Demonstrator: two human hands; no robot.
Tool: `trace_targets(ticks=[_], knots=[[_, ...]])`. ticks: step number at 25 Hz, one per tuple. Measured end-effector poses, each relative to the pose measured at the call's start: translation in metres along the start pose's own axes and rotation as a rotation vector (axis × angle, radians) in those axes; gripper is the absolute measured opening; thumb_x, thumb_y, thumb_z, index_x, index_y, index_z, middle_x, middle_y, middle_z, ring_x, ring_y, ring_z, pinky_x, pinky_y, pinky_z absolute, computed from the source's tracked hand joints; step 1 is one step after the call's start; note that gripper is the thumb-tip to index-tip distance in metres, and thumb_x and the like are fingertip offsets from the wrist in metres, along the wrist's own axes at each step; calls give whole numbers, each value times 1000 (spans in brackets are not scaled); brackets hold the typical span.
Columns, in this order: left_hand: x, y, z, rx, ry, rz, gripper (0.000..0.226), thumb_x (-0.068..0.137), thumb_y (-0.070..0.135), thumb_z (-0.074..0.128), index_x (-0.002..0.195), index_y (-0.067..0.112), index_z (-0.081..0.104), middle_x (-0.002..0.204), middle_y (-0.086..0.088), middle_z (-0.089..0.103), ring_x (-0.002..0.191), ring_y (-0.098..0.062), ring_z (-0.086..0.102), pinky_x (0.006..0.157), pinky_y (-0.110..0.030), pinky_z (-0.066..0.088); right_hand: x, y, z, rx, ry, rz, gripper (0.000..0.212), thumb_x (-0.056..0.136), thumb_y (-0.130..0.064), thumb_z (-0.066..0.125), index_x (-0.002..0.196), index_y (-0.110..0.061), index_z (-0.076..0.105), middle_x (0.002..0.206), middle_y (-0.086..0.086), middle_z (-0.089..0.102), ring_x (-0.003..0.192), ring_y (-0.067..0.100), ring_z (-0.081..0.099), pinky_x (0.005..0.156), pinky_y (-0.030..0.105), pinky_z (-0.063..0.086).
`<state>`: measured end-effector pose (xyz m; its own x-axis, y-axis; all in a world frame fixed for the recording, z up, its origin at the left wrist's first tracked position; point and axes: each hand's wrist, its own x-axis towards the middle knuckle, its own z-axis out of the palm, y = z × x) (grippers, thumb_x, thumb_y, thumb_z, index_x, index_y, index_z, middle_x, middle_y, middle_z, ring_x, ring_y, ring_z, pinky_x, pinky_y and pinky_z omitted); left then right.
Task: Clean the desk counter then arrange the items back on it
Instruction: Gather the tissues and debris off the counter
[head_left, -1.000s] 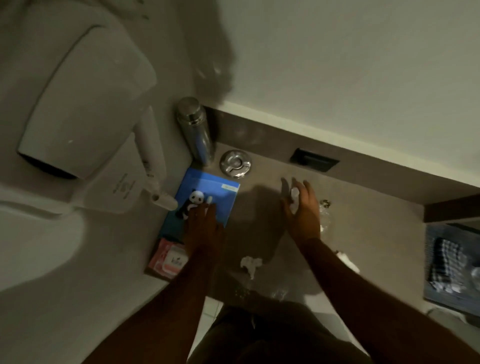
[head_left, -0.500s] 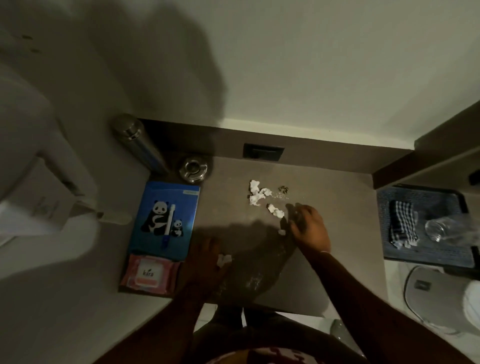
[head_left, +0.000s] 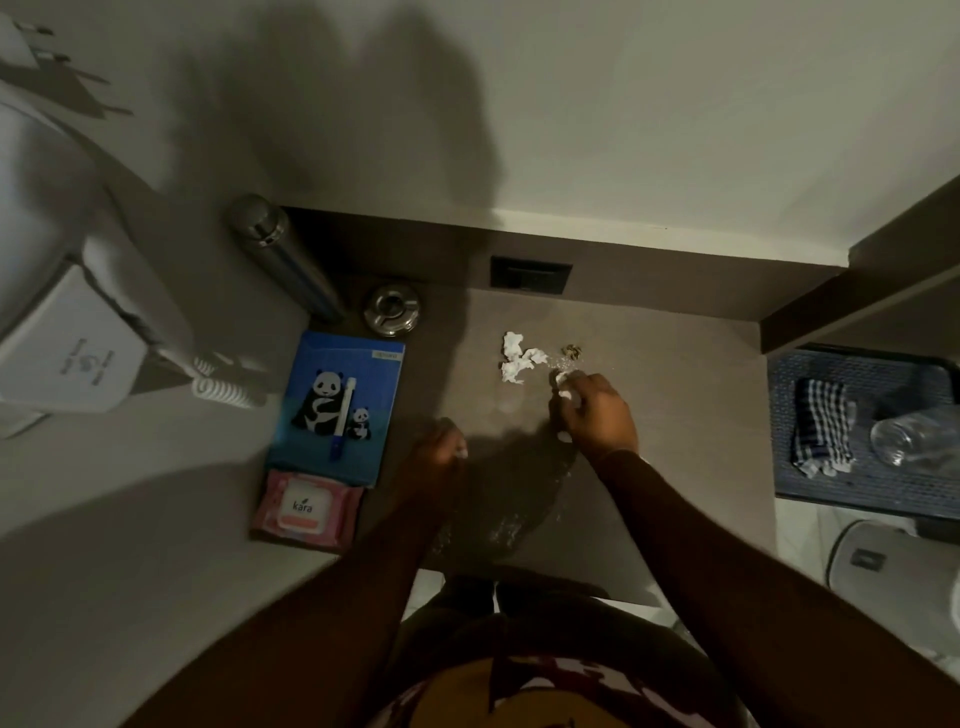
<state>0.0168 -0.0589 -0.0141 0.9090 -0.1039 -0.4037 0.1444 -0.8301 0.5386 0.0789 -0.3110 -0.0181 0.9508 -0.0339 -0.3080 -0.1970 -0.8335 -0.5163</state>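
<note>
On the brown desk counter (head_left: 675, 415), crumpled white tissue scraps (head_left: 519, 358) lie near the back, with small dark crumbs (head_left: 571, 352) beside them. My right hand (head_left: 597, 413) rests on the counter with its fingers curled around small white tissue bits. My left hand (head_left: 436, 457) is closed near the front middle, a white scrap showing at its fingertips. At the left lie a blue panda notebook (head_left: 337, 405) with a pen (head_left: 343, 415) on it, a pink wipes pack (head_left: 304, 506), a steel bottle (head_left: 280, 260) and a metal ashtray (head_left: 390, 307).
White dusty smears (head_left: 506, 530) mark the counter's front edge. A wall-mounted white hair dryer (head_left: 78, 343) with coiled cord hangs at the left. At the right, a dark tray (head_left: 883, 488) holds a checked cloth (head_left: 821, 426) and a glass (head_left: 904, 436). A white bin (head_left: 883, 566) stands below.
The view has steadied over the counter. My right hand moved up toward the tissue scraps and closed on some bits. My left hand came off the notebook to the front middle.
</note>
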Motion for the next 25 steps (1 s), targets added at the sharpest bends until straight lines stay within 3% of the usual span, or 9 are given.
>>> trace_targets(ticks=[3, 7, 12, 16, 20, 23, 25], knots=[[34, 28, -6, 23, 35, 16, 30, 96, 19, 61, 126, 19, 56, 122, -6, 61, 113, -23, 60, 99, -44, 52, -27, 15, -2, 47, 22, 6, 36, 100, -25, 62, 135, -19, 64, 127, 8, 68, 112, 29, 66, 98, 41, 56], [87, 67, -4, 51, 79, 58, 24, 93, 22, 63, 117, 23, 60, 121, -4, 63, 111, -24, 61, 93, -39, 53, -43, 29, 13, 3, -118, -1, 44, 100, -29, 63, 144, -22, 60, 140, 7, 61, 129, 31, 57, 108, 39, 47], [144, 84, 6, 482, -92, 180, 40, 92, 30, 61, 132, 27, 60, 161, -7, 33, 149, -31, 28, 122, -49, 28, -41, 31, 25, -95, -158, -110, 57, 94, -24, 65, 150, -29, 56, 163, 9, 41, 144, 35, 45, 117, 44, 46], [158, 85, 14, 353, -166, 266, 33, 91, 16, 64, 123, 12, 67, 149, -14, 46, 137, -38, 43, 112, -44, 42, -28, 41, 35, -90, -167, -91, 53, 96, -12, 60, 147, -25, 60, 161, 8, 45, 144, 33, 45, 118, 41, 44], [152, 81, 17, 191, -111, 200, 16, 89, 5, 67, 104, 1, 71, 129, -22, 63, 120, -39, 59, 103, -46, 49, -20, 43, 31, -108, -174, -142, 42, 97, -9, 59, 138, -17, 69, 152, 9, 56, 138, 31, 55, 118, 35, 42], [132, 66, 20, 30, -28, 47, 10, 88, 10, 70, 98, 10, 71, 125, -14, 67, 115, -32, 63, 99, -40, 51, -5, 39, 18, 13, -6, -118, 33, 98, -14, 61, 127, -20, 75, 137, 4, 66, 121, 24, 66, 110, 32, 51], [114, 55, 25, -10, 11, -50, 13, 87, 14, 72, 100, 14, 70, 122, -11, 68, 112, -30, 63, 98, -39, 51, 16, 31, 4, 99, 118, -43, 29, 98, -15, 63, 123, -20, 75, 131, 3, 69, 114, 21, 68, 103, 24, 49]])
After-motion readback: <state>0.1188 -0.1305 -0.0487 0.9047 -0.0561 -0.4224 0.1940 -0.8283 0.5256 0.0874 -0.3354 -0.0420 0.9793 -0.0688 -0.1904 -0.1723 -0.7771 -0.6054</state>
